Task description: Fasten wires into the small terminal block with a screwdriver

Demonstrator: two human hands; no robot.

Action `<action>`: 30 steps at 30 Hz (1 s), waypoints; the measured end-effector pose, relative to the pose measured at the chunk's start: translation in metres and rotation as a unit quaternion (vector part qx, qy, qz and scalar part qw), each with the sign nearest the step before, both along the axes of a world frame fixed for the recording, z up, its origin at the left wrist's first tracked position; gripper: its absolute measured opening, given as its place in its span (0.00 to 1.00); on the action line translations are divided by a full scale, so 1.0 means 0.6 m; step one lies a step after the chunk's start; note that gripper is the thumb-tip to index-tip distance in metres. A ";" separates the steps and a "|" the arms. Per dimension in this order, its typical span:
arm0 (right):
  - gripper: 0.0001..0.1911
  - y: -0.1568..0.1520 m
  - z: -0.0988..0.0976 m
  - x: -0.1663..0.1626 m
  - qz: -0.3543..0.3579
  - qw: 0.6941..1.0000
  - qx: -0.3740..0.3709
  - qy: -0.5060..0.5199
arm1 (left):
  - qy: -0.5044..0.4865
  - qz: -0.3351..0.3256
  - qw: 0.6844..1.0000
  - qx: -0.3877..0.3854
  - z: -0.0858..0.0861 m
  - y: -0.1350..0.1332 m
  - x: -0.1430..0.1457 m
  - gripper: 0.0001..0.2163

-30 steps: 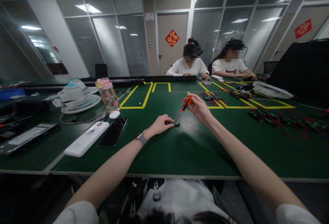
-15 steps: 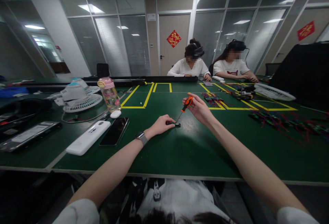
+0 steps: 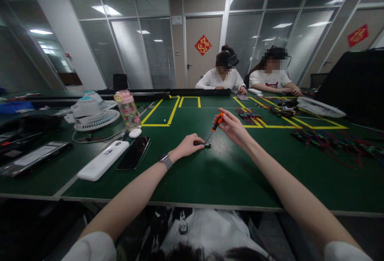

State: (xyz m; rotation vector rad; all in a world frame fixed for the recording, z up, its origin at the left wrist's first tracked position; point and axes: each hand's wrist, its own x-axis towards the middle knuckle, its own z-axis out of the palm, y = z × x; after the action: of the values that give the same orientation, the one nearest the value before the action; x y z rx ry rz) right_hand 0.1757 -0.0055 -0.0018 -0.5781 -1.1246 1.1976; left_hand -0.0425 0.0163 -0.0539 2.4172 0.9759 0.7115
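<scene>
My left hand is closed on a small green circuit board, pinning it on the green tabletop. Dark parts or wires show by the fingertips, too small to make out. In my right hand is a screwdriver with an orange and black handle, gripped from above. Its thin shaft slants down to the left, and the tip reaches the board; whether it sits in a screw I cannot tell.
To the left lie a black phone, a white power bank, a pink-lidded bottle and white fans. Bundles of wired boards lie at right. Two people sit across the green table, marked with yellow tape.
The fingers of my right hand have shifted slightly around the screwdriver handle. My left hand and the circuit board stay in place.
</scene>
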 end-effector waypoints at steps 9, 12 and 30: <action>0.19 0.001 -0.001 -0.001 0.012 1.000 0.003 0.002 | -0.005 -0.002 1.000 -0.004 -0.002 0.002 0.000 0.09; 0.20 0.000 -0.001 -0.001 0.012 1.000 -0.004 0.014 | -0.006 -0.005 1.000 -0.009 -0.001 0.001 -0.001 0.09; 0.17 -0.004 0.000 -0.008 0.035 0.999 0.016 0.020 | -0.009 -0.003 1.000 -0.011 -0.003 0.001 -0.001 0.09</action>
State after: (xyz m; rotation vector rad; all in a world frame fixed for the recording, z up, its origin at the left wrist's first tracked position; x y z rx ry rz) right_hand 0.1709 -0.0076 -0.0018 -0.4909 -1.1357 1.2445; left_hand -0.0431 0.0170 -0.0559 2.3887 0.9648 0.7168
